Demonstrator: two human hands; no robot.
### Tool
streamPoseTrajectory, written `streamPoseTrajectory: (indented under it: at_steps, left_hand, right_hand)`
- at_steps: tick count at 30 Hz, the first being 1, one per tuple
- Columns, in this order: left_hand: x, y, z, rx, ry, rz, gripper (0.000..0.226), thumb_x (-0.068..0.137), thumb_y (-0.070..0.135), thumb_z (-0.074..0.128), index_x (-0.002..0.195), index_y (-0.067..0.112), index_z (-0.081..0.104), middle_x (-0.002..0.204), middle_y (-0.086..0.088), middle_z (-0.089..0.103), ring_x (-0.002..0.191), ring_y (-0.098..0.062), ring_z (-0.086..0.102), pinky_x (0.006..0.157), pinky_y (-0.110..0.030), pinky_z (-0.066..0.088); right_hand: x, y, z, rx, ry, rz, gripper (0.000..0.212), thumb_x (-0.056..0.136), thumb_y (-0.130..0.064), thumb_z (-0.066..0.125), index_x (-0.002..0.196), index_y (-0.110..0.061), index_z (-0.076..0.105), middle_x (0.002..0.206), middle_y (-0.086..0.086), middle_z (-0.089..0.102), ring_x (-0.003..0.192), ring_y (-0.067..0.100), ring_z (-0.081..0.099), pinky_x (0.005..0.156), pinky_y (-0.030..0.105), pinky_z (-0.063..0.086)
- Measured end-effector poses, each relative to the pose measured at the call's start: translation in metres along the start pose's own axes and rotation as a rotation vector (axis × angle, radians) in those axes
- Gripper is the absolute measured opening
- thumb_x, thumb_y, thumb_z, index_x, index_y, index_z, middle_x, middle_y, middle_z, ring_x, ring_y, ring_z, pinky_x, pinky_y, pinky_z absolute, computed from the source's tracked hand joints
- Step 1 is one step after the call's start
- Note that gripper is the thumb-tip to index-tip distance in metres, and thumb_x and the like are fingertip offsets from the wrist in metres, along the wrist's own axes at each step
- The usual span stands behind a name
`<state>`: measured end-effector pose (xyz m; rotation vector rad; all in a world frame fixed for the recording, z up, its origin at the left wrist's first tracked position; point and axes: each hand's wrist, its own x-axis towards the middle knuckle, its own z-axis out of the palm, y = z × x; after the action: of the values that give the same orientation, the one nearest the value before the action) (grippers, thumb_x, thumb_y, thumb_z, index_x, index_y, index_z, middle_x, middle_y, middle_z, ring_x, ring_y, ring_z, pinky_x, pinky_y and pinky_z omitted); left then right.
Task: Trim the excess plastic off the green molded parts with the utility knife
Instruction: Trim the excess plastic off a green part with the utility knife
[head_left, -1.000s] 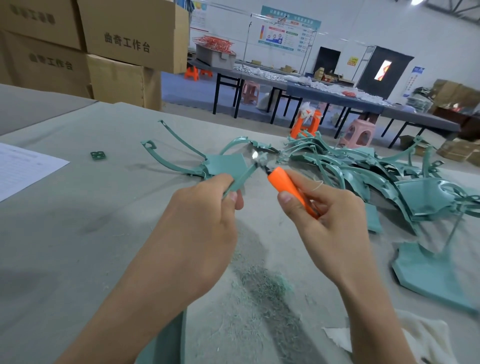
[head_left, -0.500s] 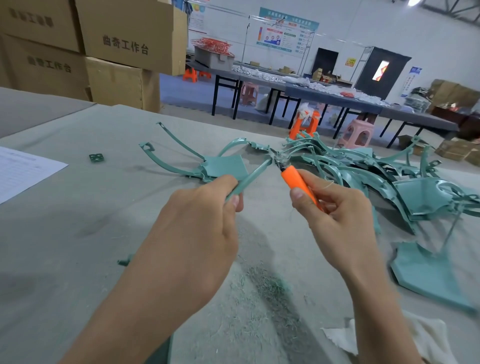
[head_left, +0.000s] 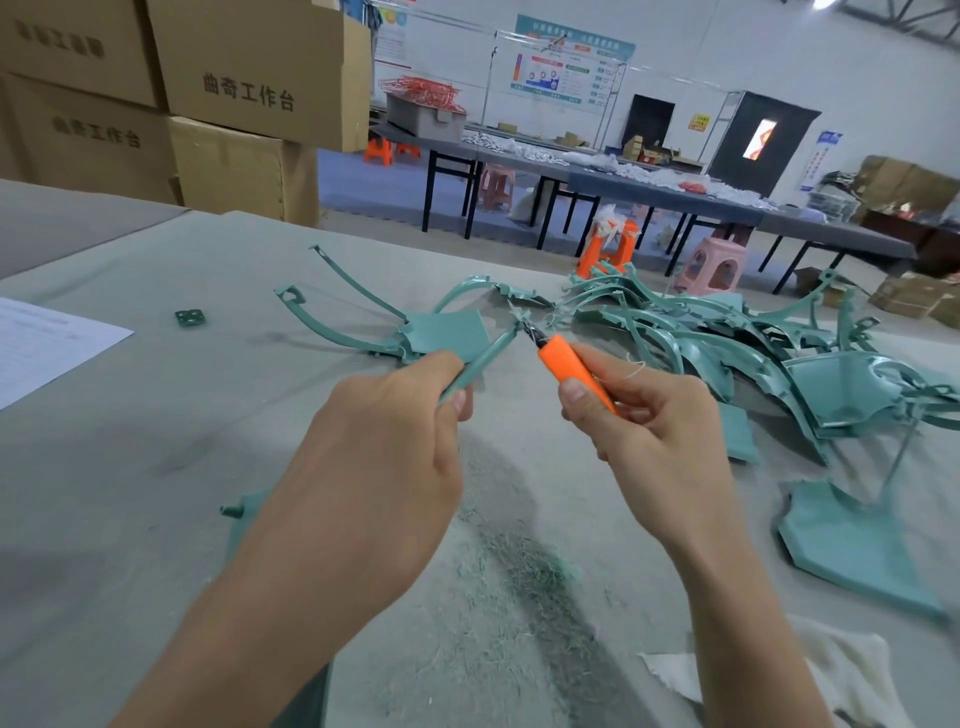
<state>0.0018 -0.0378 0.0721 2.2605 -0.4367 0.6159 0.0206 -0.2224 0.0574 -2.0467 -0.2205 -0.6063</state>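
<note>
Two hands hover above the dark heap of green plastic shavings (head_left: 524, 566) on the grey felt table (head_left: 130, 467), the left hand (head_left: 374, 467) knuckles-up and the right hand (head_left: 649, 436) thumb-up. Beyond the shavings lies a flat green molded part with curved arms (head_left: 441, 338), and to their right a tangled pile of green molded parts (head_left: 727, 343). The left fingers curl round a thin green plastic rod (head_left: 483, 358), hiding its near end. The right hand pinches an orange-handled utility knife (head_left: 566, 364), blade at the rod's far tip.

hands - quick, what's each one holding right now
Left hand: closed, gripping a thin green molded part.
Right hand: closed, gripping the orange utility knife, its blade at the part's tip.
</note>
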Motion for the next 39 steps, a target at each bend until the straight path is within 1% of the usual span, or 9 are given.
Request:
streamPoseTrajectory:
  at_steps: [4,10,14,18,21,24,29,33,39]
  left_hand:
    - [0.0,0.0,0.002,0.04,0.001,-0.007,0.023,0.087,0.026,0.037,0.082,0.017,0.058,0.047,0.006,0.031,0.047,-0.011,0.036,0.053,-0.016,0.033]
    - [-0.003,0.005,-0.002,-0.031,-0.041,-0.006,0.024,0.086,0.03,0.034,0.077,0.022,0.054,0.043,0.007,0.037,0.05,-0.005,0.043,0.051,-0.019,0.034]
    - [-0.004,0.006,-0.004,-0.034,-0.052,0.001,0.026,0.085,0.034,0.031,0.078,0.023,0.053,0.046,0.006,0.035,0.052,-0.008,0.042,0.052,-0.025,0.032]
    - [-0.002,0.004,-0.012,-0.056,-0.12,0.041,0.026,0.084,0.036,0.032,0.077,0.025,0.055,0.051,0.005,0.046,0.053,-0.009,0.044,0.054,-0.023,0.034]
    - [-0.004,0.005,-0.014,-0.054,-0.193,0.124,0.03,0.089,0.036,0.029,0.081,0.027,0.056,0.057,0.004,0.047,0.049,-0.013,0.041,0.053,-0.022,0.034]
    - [-0.004,0.004,-0.016,-0.001,-0.193,0.169,0.027,0.093,0.036,0.03,0.083,0.031,0.055,0.051,0.003,0.041,0.047,-0.015,0.038,0.052,-0.023,0.034]
    - [-0.001,0.0,-0.017,-0.088,-0.222,0.177,0.032,0.095,0.035,0.03,0.08,0.03,0.059,0.05,0.007,0.041,0.042,-0.013,0.034,0.044,-0.018,0.03]
    - [0.001,-0.003,-0.02,-0.21,-0.287,0.157,0.026,0.091,0.035,0.036,0.083,0.029,0.06,0.048,0.01,0.039,0.04,-0.007,0.033,0.042,-0.011,0.027]
    - [0.003,-0.004,-0.024,-0.392,-0.372,0.093,0.025,0.086,0.039,0.038,0.088,0.033,0.062,0.047,0.008,0.04,0.038,-0.004,0.03,0.041,-0.009,0.027]
  right_hand:
    - [-0.001,0.005,0.003,-0.037,0.011,-0.01,0.033,0.081,-0.041,0.061,0.09,-0.073,0.061,0.062,-0.005,0.058,0.056,0.008,0.04,0.055,0.031,0.04]
    - [0.002,0.02,-0.005,-0.311,0.138,0.029,0.031,0.088,-0.034,0.066,0.116,-0.024,0.074,0.076,0.008,0.072,0.068,0.023,0.061,0.07,0.037,0.051]
    - [0.006,0.023,-0.008,-0.255,0.181,0.089,0.027,0.092,-0.026,0.066,0.119,-0.026,0.073,0.08,0.006,0.072,0.071,0.025,0.062,0.068,0.037,0.049]
    - [0.005,0.007,-0.013,0.28,0.148,0.243,0.011,0.083,-0.044,0.071,0.088,-0.034,0.075,0.063,-0.008,0.052,0.048,0.007,0.04,0.046,0.022,0.033]
    - [0.003,-0.002,-0.013,0.581,0.014,0.361,0.033,0.066,-0.048,0.084,0.082,-0.021,0.072,0.059,-0.005,0.043,0.043,0.007,0.028,0.037,0.019,0.024]
    - [0.003,-0.006,-0.008,0.686,-0.032,0.368,0.031,0.068,-0.033,0.09,0.069,-0.017,0.063,0.058,-0.003,0.045,0.041,0.006,0.026,0.035,0.017,0.023]
    - [0.004,-0.008,-0.017,0.701,-0.025,0.318,0.039,0.068,-0.037,0.074,0.084,-0.003,0.065,0.063,0.0,0.061,0.042,0.006,0.029,0.037,0.017,0.027]
    - [0.003,-0.012,-0.021,0.667,-0.025,0.272,0.022,0.076,-0.035,0.07,0.076,-0.014,0.074,0.064,0.004,0.063,0.043,0.009,0.031,0.038,0.018,0.029]
    - [0.0,-0.021,-0.025,0.666,-0.003,0.213,0.022,0.083,-0.035,0.065,0.064,-0.029,0.074,0.062,0.002,0.063,0.043,0.01,0.032,0.039,0.019,0.03]
